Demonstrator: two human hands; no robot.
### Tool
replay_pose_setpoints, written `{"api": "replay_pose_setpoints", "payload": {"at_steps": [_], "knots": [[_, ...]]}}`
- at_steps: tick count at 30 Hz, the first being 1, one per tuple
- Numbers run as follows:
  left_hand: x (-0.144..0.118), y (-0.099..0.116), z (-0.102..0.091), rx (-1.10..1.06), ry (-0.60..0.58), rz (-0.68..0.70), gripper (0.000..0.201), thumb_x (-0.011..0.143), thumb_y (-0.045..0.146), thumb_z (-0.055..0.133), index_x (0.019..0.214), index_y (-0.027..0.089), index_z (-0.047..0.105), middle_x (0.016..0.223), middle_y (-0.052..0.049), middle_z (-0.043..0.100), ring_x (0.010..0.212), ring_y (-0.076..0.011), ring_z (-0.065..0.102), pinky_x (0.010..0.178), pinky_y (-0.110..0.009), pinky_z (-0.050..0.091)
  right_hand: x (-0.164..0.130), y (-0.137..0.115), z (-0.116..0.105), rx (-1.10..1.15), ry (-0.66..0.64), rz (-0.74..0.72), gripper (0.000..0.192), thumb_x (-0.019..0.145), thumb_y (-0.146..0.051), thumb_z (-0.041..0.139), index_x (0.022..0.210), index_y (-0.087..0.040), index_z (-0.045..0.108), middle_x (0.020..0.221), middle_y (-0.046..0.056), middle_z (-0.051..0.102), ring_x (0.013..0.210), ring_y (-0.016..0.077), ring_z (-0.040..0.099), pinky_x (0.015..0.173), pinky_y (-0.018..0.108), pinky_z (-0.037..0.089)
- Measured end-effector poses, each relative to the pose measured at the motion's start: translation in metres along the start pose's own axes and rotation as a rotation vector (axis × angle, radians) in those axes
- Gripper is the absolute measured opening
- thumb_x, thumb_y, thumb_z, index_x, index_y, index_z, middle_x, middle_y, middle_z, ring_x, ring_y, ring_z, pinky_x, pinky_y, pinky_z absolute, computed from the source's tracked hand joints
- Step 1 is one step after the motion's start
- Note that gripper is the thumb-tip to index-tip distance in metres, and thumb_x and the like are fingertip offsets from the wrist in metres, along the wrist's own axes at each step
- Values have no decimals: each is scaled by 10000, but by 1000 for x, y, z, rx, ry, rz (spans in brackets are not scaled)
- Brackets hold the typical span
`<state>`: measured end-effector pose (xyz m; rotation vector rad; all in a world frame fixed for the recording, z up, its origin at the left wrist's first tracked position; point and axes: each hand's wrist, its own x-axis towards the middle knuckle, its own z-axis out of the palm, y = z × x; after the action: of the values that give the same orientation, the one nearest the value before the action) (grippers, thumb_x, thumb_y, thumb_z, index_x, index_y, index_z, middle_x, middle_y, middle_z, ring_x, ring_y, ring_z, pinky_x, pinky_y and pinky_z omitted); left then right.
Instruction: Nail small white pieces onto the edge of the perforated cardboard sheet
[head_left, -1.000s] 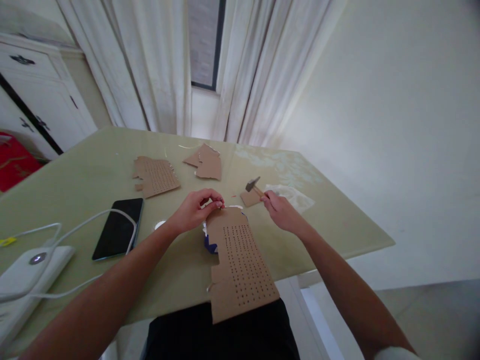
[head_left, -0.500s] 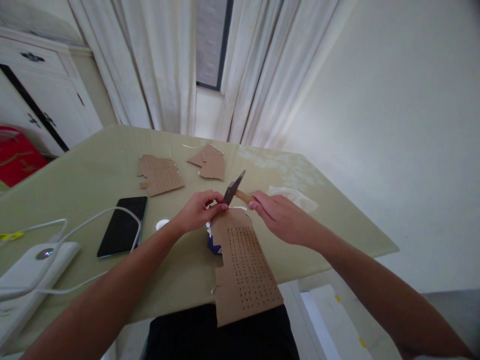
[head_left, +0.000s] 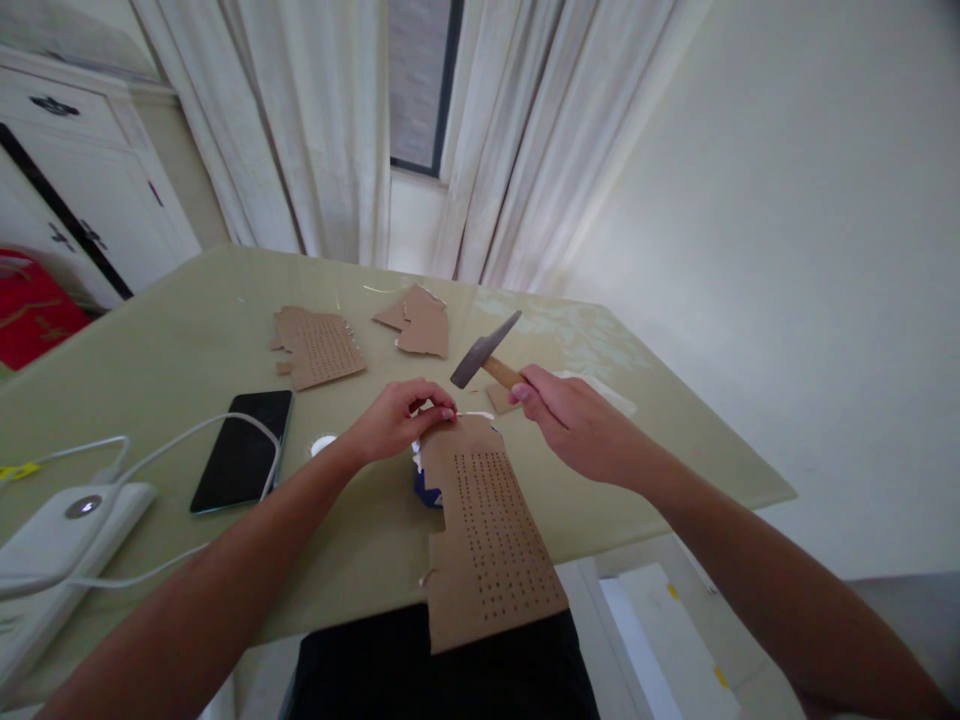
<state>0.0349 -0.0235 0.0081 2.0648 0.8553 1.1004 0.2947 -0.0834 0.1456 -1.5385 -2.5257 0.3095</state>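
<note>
My right hand point(head_left: 561, 415) is closed round the wooden handle of a hammer point(head_left: 484, 355), whose dark metal head is raised above the far end of a cardboard piece point(head_left: 491, 530). Rows of small holes run down this cardboard, and its near end hangs over the table edge above my lap. My left hand point(head_left: 405, 420) pinches something small at the far edge of the cardboard; a bit of red shows at the fingertips, but I cannot make out what it is. Partly hidden under the cardboard's left side is a blue and white object point(head_left: 427, 490).
On the table point(head_left: 360, 560) lie a punched cardboard piece point(head_left: 322, 348), torn cardboard scraps point(head_left: 425, 325), a black phone point(head_left: 244, 450), a small white round thing point(head_left: 322, 444) and a white power bank point(head_left: 67, 550) with cables. Thin white plastic point(head_left: 607, 393) lies behind my right hand.
The hammer has risen from beside my left fingertips, up and to the right, with my right hand. My left hand and the cardboard have stayed in place.
</note>
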Motion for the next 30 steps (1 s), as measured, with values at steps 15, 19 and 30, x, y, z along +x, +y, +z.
{"api": "replay_pose_setpoints", "payload": {"at_steps": [15, 19, 30], "knots": [[1, 0, -6, 11, -56, 27, 186, 982, 391, 725, 999, 226, 811, 1010, -63, 798, 925, -198, 708, 696, -269, 532, 3, 4, 12, -6, -94, -31, 294, 1183, -341, 364, 1087, -189, 597, 860, 65, 673, 824, 242, 626, 745, 336, 360], [0, -1, -6, 39, -82, -23, 357, 893, 499, 827, 1129, 234, 796, 1121, -54, 805, 953, -210, 705, 811, -323, 554, 2, 3, 13, 17, -51, -32, 315, 1188, -353, 352, 1091, -195, 607, 896, 72, 698, 860, 243, 648, 770, 335, 378], [-1, -2, -3, 83, -144, -86, 418, 881, 566, 825, 1134, 233, 830, 1066, -55, 824, 933, -226, 712, 847, -342, 539, -2, 9, 22, -13, -28, -17, 302, 1189, -347, 338, 1080, -199, 576, 917, 82, 695, 837, 246, 640, 736, 342, 347]]}}
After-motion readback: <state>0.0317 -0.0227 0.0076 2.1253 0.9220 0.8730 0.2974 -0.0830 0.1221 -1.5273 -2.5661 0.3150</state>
